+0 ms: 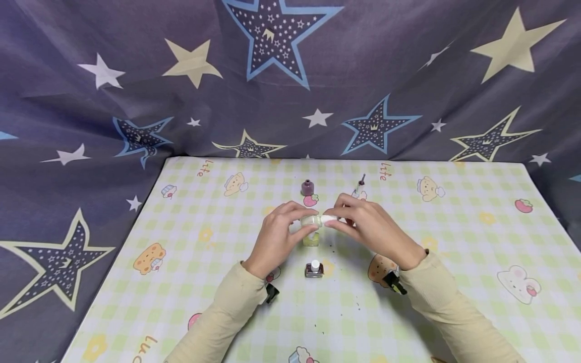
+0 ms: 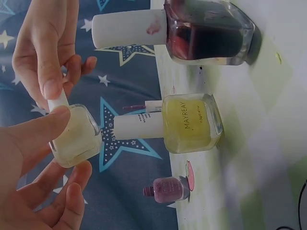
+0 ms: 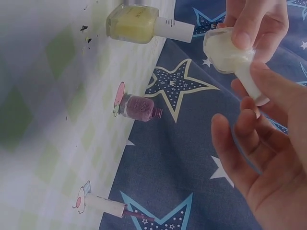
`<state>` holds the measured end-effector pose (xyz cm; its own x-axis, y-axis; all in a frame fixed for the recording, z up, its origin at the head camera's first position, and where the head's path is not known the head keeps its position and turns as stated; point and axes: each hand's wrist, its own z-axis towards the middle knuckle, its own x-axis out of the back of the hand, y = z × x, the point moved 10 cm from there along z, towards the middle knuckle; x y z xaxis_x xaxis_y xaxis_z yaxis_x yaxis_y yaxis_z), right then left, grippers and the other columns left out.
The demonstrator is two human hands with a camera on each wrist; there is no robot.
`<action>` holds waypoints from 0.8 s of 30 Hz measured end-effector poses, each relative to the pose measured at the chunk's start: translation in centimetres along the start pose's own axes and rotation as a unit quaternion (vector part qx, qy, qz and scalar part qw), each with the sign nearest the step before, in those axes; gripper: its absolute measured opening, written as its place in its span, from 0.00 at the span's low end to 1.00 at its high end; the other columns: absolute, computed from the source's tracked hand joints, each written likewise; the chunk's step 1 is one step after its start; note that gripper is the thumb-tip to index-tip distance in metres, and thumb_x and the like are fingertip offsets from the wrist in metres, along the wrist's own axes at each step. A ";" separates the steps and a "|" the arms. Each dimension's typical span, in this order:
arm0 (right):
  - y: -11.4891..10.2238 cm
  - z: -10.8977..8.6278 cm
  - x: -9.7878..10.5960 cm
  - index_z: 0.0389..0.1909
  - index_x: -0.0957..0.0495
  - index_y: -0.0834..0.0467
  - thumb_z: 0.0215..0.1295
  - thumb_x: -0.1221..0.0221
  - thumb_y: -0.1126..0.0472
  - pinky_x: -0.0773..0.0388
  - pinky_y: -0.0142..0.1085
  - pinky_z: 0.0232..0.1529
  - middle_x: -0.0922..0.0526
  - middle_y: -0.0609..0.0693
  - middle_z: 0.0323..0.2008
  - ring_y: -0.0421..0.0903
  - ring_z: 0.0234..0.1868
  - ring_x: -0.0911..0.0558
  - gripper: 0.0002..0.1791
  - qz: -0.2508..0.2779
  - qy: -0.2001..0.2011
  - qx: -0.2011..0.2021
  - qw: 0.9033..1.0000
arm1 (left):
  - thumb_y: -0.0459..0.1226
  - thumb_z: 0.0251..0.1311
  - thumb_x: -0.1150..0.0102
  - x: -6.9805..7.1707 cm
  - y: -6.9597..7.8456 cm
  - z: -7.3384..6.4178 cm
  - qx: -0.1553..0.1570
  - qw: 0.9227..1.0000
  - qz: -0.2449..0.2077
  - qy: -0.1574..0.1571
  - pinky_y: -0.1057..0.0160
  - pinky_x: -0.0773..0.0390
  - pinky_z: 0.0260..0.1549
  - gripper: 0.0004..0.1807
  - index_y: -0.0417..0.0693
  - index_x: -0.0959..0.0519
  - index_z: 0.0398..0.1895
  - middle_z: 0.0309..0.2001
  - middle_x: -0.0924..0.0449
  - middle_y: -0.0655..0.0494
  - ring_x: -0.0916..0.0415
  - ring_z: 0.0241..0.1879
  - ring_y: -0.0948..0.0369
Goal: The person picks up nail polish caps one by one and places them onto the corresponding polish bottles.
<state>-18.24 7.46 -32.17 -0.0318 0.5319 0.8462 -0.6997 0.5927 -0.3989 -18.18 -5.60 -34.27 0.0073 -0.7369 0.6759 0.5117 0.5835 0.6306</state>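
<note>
Many stars [image 1: 192, 61] deck the curtain [image 1: 372, 55] behind checked cloth [image 1: 476, 252], left fingers [image 2: 43, 127] pinching a pale bottle [image 2: 80, 136], right fingers [image 3: 278, 84] its cap [image 3: 248, 83].

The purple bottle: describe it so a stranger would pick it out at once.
On the checked tablecloth, look in the head view beyond the left hand and right hand. There a small purple bottle stands, left of the upright white brush cap. Unlike the yellow bottle and dark bottle, it wears no cap.
</note>
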 end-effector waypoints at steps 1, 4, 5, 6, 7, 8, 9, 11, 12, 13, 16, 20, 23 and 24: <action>0.0 0.0 0.0 0.43 0.13 0.50 0.71 0.41 0.51 0.29 0.30 0.28 0.25 0.39 0.33 0.33 0.25 0.31 0.11 -0.001 -0.002 -0.004 1.000 | 0.42 0.59 0.31 0.0 0.1 0.0 -0.001 1.000 0.001 0.002 0.62 0.21 0.41 0.14 0.51 0.14 0.49 0.45 0.17 0.59 0.22 0.45 0.62; 0.2 0.1 -0.3 0.40 0.14 0.51 0.72 0.43 0.50 0.28 0.30 0.29 0.26 0.39 0.31 0.33 0.25 0.31 0.13 -0.008 -0.009 -0.016 1.000 | 0.42 0.59 0.31 0.1 0.3 0.0 -0.003 1.000 0.009 0.005 0.62 0.21 0.41 0.15 0.51 0.14 0.49 0.45 0.17 0.59 0.21 0.44 0.62; 0.3 0.1 -0.4 0.38 0.14 0.51 0.73 0.43 0.50 0.28 0.31 0.29 0.26 0.39 0.30 0.33 0.24 0.31 0.13 -0.011 -0.012 -0.020 1.000 | 0.43 0.59 0.31 0.2 0.3 -0.1 -0.004 1.000 0.013 0.006 0.62 0.20 0.41 0.15 0.51 0.14 0.49 0.44 0.17 0.59 0.21 0.44 0.61; 0.3 0.1 -0.6 0.37 0.14 0.51 0.74 0.44 0.50 0.28 0.31 0.29 0.27 0.39 0.29 0.33 0.24 0.31 0.14 -0.014 -0.015 -0.024 1.000 | 0.43 0.59 0.31 0.2 0.4 -0.1 -0.005 1.000 0.017 0.007 0.62 0.20 0.40 0.15 0.51 0.14 0.49 0.44 0.16 0.59 0.21 0.44 0.61; 0.4 0.0 -0.7 0.34 0.15 0.51 0.74 0.45 0.50 0.28 0.31 0.29 0.27 0.39 0.28 0.33 0.23 0.31 0.15 -0.018 -0.017 -0.028 0.999 | 0.43 0.59 0.31 0.1 0.5 -0.1 -0.006 1.000 0.020 0.007 0.62 0.20 0.40 0.15 0.51 0.14 0.48 0.44 0.16 0.59 0.21 0.44 0.61; 0.5 0.0 -0.9 0.32 0.15 0.51 0.75 0.46 0.50 0.28 0.31 0.30 0.27 0.38 0.27 0.32 0.23 0.31 0.16 -0.020 -0.019 -0.031 0.999 | 0.43 0.59 0.31 0.1 0.5 -0.2 -0.006 1.000 0.024 0.007 0.62 0.20 0.41 0.15 0.51 0.14 0.48 0.44 0.16 0.59 0.20 0.44 0.61; 0.6 -0.1 -1.0 0.31 0.16 0.50 0.76 0.47 0.50 0.28 0.31 0.30 0.27 0.38 0.26 0.32 0.23 0.31 0.16 -0.022 -0.021 -0.034 0.999 | 0.43 0.59 0.31 0.1 0.6 -0.2 -0.005 1.000 0.027 0.006 0.61 0.20 0.41 0.15 0.51 0.13 0.48 0.44 0.16 0.59 0.20 0.44 0.61; 0.7 -0.1 -1.1 0.29 0.16 0.50 0.76 0.48 0.50 0.28 0.31 0.29 0.28 0.37 0.25 0.31 0.23 0.32 0.17 -0.021 -0.022 -0.038 0.999 | 0.43 0.59 0.31 0.0 0.5 -0.2 -0.005 1.000 0.029 0.006 0.61 0.20 0.41 0.14 0.51 0.13 0.48 0.44 0.16 0.59 0.20 0.44 0.60; 0.8 -0.1 -1.1 0.29 0.16 0.50 0.76 0.48 0.50 0.28 0.31 0.29 0.28 0.37 0.25 0.31 0.22 0.32 0.17 -0.020 -0.021 -0.040 0.999 | 0.43 0.59 0.31 0.0 0.5 -0.3 -0.005 1.000 0.030 0.005 0.61 0.20 0.41 0.14 0.51 0.13 0.48 0.44 0.16 0.59 0.20 0.45 0.60; 0.8 -0.1 -1.1 0.30 0.15 0.50 0.76 0.48 0.50 0.29 0.31 0.29 0.28 0.38 0.25 0.32 0.22 0.32 0.17 -0.017 -0.020 -0.042 0.999 | 0.43 0.59 0.31 0.0 0.4 -0.3 -0.005 1.000 0.030 0.005 0.60 0.20 0.42 0.14 0.51 0.13 0.47 0.44 0.16 0.59 0.20 0.45 0.60; 0.8 -0.2 -1.0 0.38 0.14 0.51 0.75 0.46 0.48 0.29 0.30 0.28 0.25 0.38 0.27 0.33 0.24 0.30 0.15 -0.008 -0.016 -0.046 0.999 | 0.43 0.59 0.31 0.0 0.3 -0.3 -0.004 1.000 0.030 0.004 0.60 0.20 0.41 0.15 0.51 0.13 0.48 0.44 0.16 0.58 0.20 0.45 0.59; 0.7 -0.4 -0.3 0.48 0.17 0.52 0.70 0.40 0.48 0.27 0.30 0.29 0.20 0.41 0.33 0.33 0.27 0.26 0.15 -0.002 -0.006 -0.037 0.999 | 0.43 0.59 0.31 0.0 -0.1 -0.3 0.008 1.000 0.030 0.000 0.60 0.20 0.40 0.15 0.51 0.14 0.48 0.44 0.17 0.58 0.21 0.43 0.60; 0.5 -0.7 0.2 0.51 0.18 0.52 0.67 0.36 0.51 0.26 0.31 0.29 0.19 0.43 0.35 0.34 0.29 0.25 0.14 -0.003 0.000 -0.022 1.000 | 0.43 0.59 0.31 0.1 -0.5 -0.2 0.019 0.999 0.027 -0.001 0.61 0.21 0.39 0.15 0.51 0.14 0.48 0.44 0.17 0.59 0.22 0.43 0.60; 0.5 -0.7 0.3 0.50 0.18 0.51 0.67 0.36 0.53 0.26 0.31 0.29 0.19 0.43 0.35 0.34 0.29 0.25 0.13 -0.002 0.000 -0.018 1.000 | 0.44 0.59 0.31 0.1 -0.5 -0.2 0.021 0.999 0.026 -0.001 0.61 0.21 0.39 0.15 0.51 0.14 0.48 0.44 0.17 0.59 0.22 0.43 0.60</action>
<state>-18.04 8.34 -32.34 -0.0284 0.5300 0.8475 -0.6736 0.6163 -0.4080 -18.24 -6.06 -34.61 0.0309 -0.7051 0.7085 0.4745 0.6342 0.6104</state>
